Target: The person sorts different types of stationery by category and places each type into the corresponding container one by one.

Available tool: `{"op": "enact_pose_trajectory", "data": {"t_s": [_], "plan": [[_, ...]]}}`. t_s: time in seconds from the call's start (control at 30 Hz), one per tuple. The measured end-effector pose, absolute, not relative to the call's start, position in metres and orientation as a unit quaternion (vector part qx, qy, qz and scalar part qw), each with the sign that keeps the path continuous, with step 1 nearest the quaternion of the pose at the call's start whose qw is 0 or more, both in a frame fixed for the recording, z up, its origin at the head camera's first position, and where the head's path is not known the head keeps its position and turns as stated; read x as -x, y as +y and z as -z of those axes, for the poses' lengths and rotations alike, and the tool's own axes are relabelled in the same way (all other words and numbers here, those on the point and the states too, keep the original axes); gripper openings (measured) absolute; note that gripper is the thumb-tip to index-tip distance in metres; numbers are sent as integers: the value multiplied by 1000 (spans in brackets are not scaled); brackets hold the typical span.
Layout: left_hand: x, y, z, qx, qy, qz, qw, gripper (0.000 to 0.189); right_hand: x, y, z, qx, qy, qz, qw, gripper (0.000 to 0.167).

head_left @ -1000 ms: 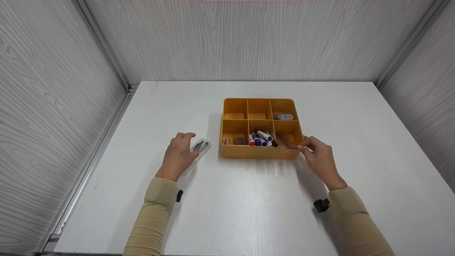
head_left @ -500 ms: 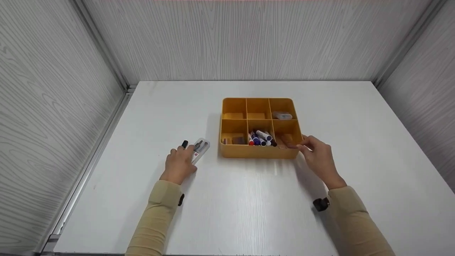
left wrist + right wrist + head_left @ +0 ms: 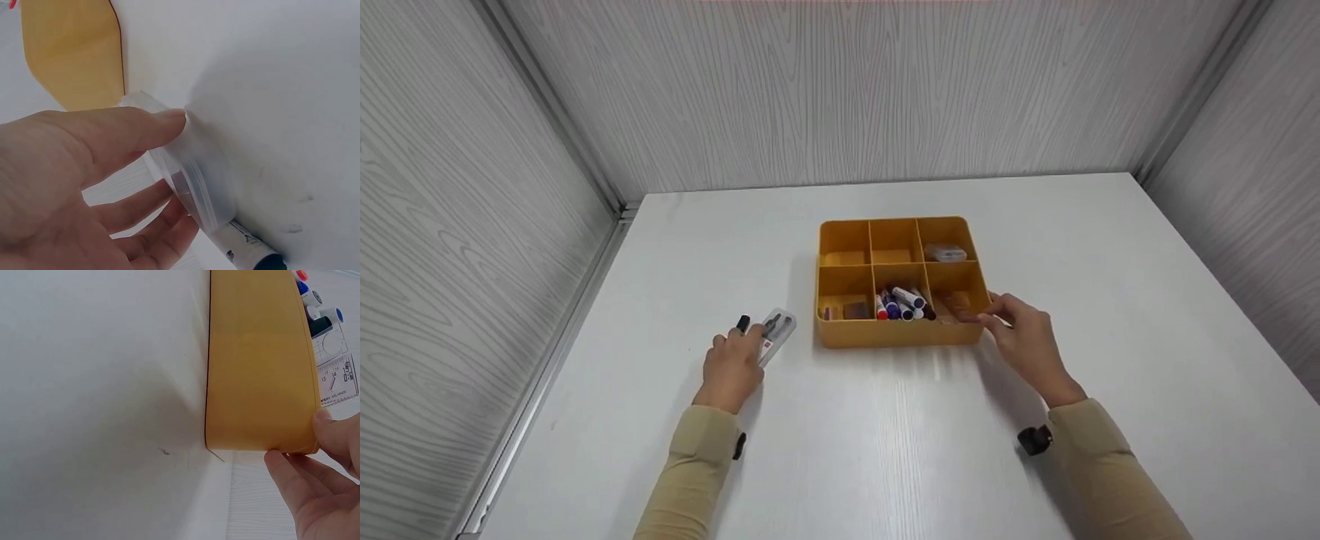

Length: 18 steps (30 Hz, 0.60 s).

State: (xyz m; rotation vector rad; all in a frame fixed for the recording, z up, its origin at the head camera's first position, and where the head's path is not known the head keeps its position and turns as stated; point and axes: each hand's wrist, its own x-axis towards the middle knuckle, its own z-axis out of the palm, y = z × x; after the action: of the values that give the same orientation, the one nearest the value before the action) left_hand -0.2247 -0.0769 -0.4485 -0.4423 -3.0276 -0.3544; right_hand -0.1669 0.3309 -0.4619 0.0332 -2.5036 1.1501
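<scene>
In the head view my left hand (image 3: 733,367) grips a clear plastic case (image 3: 781,328) that has a metal drawing compass inside. The left wrist view shows the thumb on one side of the case (image 3: 205,185) and fingers on the other. Against the case lies a white marker (image 3: 239,244) with a dark cap; most of it is hidden by the hand in the head view. My right hand (image 3: 1021,341) pinches the near right corner of a yellow six-compartment box (image 3: 896,334), thumb at the rim and fingers on the outer wall.
The box's front middle compartment holds several markers (image 3: 907,300). Transparent rulers (image 3: 956,309) lie front right, a small clear case (image 3: 946,253) back right, and a dark block (image 3: 856,310) front left. Wood-grain panels (image 3: 840,90) stand around the white table (image 3: 870,442).
My left hand has come down over the case and taken hold of it; the marker's dark cap now shows beyond its fingers. The right hand keeps its grip on the box corner. The head view has shifted slightly.
</scene>
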Motion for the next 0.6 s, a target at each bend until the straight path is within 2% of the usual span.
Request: {"op": "enact_pose_trajectory", "data": {"t_s": [0.2, 0.43, 0.6], "plan": [[216, -78, 452, 142, -982, 116, 35, 51, 162, 329, 467, -14, -891, -411, 190, 13], [216, -75, 456, 167, -973, 118, 104, 46, 162, 333, 468, -20, -887, -410, 212, 14], [225, -77, 448, 171, -973, 114, 107, 47, 173, 331, 462, -22, -884, -413, 218, 10]]}}
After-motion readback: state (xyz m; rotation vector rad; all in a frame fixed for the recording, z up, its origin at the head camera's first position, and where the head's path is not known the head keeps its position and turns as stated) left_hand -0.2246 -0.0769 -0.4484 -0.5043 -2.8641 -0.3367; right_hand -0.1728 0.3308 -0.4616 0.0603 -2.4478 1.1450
